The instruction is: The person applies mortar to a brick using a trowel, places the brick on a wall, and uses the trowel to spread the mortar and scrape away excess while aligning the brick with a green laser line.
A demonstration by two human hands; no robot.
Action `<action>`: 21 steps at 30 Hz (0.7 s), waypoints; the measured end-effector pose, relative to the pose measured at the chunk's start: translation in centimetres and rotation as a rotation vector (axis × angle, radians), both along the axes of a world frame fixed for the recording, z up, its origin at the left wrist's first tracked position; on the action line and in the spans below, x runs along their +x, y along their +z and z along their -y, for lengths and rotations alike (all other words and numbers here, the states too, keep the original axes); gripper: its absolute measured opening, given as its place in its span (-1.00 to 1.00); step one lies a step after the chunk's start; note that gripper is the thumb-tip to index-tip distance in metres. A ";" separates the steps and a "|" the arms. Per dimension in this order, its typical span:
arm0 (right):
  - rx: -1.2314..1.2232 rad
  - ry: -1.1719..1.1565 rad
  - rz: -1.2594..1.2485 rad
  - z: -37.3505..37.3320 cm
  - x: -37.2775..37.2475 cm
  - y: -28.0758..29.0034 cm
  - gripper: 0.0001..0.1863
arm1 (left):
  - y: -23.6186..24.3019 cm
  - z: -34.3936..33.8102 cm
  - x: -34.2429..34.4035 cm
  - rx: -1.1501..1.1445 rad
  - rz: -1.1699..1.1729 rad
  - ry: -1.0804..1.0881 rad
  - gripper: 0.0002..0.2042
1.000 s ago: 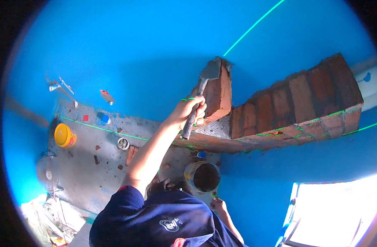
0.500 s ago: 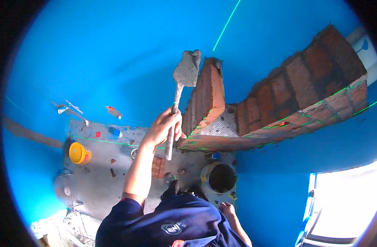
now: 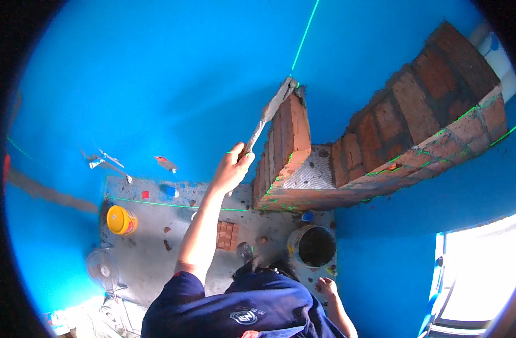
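Over by the top end of the narrow brick pier (image 3: 294,130), the trowel (image 3: 271,110) slants up and rightward from the left hand (image 3: 232,170), whose fingers wrap its handle. The right hand (image 3: 327,287), farther from it, is low near the bucket (image 3: 293,248); whether its curled fingers hold anything, I can't tell.

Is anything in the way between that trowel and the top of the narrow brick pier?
Nothing visible: the left hand holds the trowel with its blade at the pier's top end; whether they touch is unclear.
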State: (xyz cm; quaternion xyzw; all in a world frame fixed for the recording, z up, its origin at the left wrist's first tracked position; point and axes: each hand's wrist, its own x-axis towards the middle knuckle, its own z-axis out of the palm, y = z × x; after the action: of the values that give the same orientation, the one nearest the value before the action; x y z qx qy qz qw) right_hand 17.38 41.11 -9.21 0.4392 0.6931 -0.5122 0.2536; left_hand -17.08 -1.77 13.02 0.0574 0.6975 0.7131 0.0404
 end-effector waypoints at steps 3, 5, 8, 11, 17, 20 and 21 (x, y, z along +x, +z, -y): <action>0.220 0.162 -0.067 -4.7 4.1 -5.5 -0.78 | 0.5 -1.3 -1.1 -0.094 -0.033 0.033 -0.82; 0.009 -0.005 -0.014 -1.4 2.3 -3.4 -0.78 | 0.8 -0.6 -0.5 -0.127 0.012 0.084 -0.83; 0.028 -0.007 0.002 -0.1 2.2 -1.7 -0.76 | -0.1 -0.1 -0.4 -0.159 0.001 0.097 -0.83; 0.056 -0.008 -0.005 -0.8 3.3 -2.1 -0.75 | -0.5 -0.9 -1.0 -0.153 -0.029 0.102 -0.81; 0.063 0.025 0.000 -0.6 2.7 -1.5 -0.76 | 0.0 -0.8 -1.1 -0.229 -0.038 0.150 -0.78; 0.076 0.052 -0.006 -0.2 2.2 -1.0 -0.77 | -0.2 -0.4 -1.4 -0.323 -0.048 0.166 -0.72; 0.100 0.070 -0.020 -0.3 2.2 -1.3 -0.78 | -0.1 -0.2 -1.5 -0.341 -0.066 0.162 -0.72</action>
State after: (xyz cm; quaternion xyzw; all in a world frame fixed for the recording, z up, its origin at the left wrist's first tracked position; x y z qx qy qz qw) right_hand 19.54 41.42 -10.51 0.4219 0.7351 -0.4722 0.2422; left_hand -18.58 -1.55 12.90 0.0168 0.8116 0.5832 -0.0306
